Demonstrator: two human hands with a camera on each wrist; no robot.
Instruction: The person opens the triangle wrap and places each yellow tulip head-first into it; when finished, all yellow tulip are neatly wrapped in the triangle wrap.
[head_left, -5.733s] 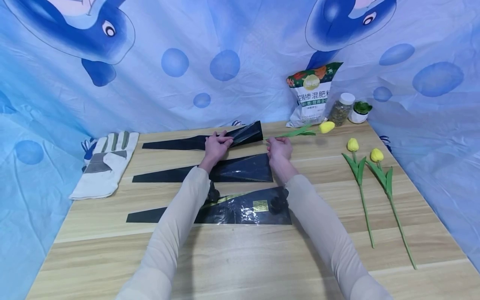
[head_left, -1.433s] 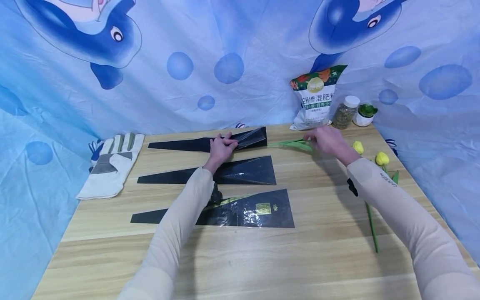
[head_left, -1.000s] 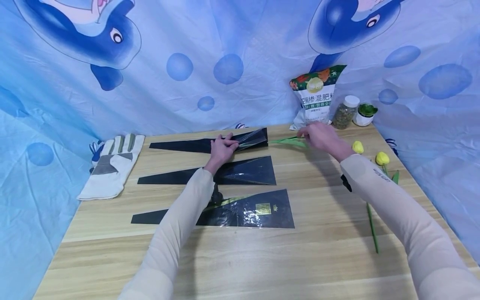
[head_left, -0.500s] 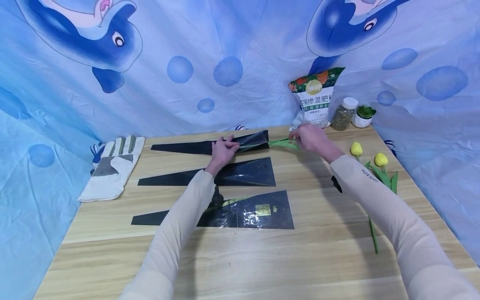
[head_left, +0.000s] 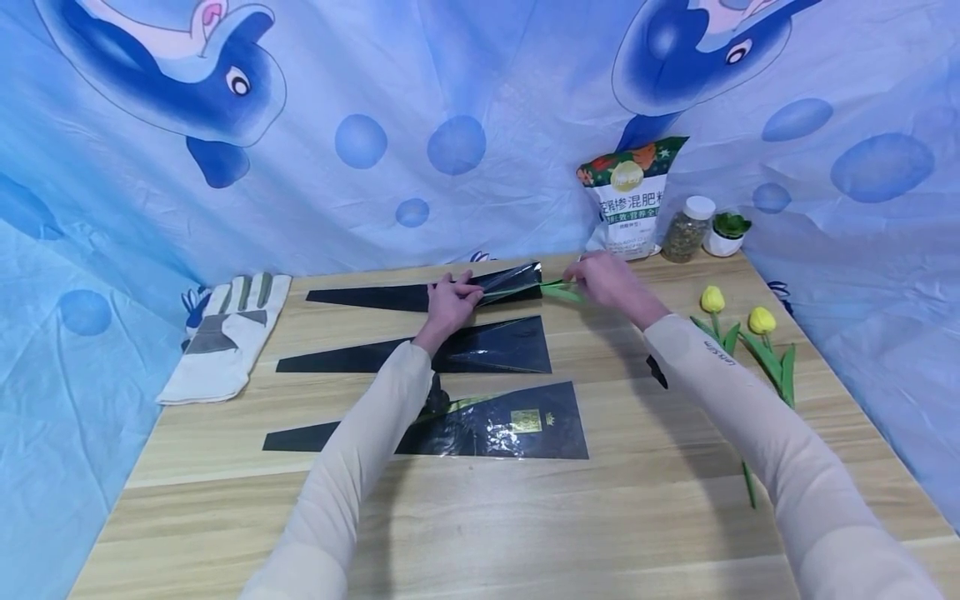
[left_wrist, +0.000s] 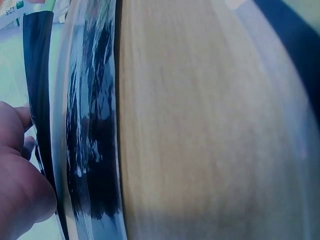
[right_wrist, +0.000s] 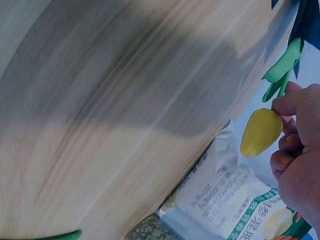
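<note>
While the right hand [head_left: 609, 282] pinches a yellow tulip [right_wrist: 261, 131] just below its bloom, fingers curled round the stem, its green leaves [head_left: 557, 290] point left at the wide mouth of the far sleeve [head_left: 420, 293], a black and clear cone-shaped wrapper lying at the far side of the desk [head_left: 525, 517]. From the head view the bloom is hidden behind the hand; the right wrist view shows it against the fingertips. The left hand [head_left: 448, 302] grips the far sleeve near its middle, thumb and fingers closed on the film, with the mouth to the right raised a little off the desk. In the left wrist view the fingers [left_wrist: 20, 180] lie against the sleeve's glossy film.

Nearer than this sleeve lie two more, parallel and each tapering to the left: the middle sleeve [head_left: 487, 350] just beside the left wrist, and the near sleeve [head_left: 510, 421], partly under the left forearm, bearing a small gold label. To the right of the right arm two further tulips [head_left: 738, 333] lie side by side on the desk, blooms at the far end. At the far right stand a fertiliser bag [head_left: 630, 204], a jar [head_left: 686, 231] with a white lid and a small potted plant [head_left: 724, 234]. A work glove [head_left: 225, 333] rests at the far left edge. A blue cloth [head_left: 390, 133] printed with dolphins hangs behind.
</note>
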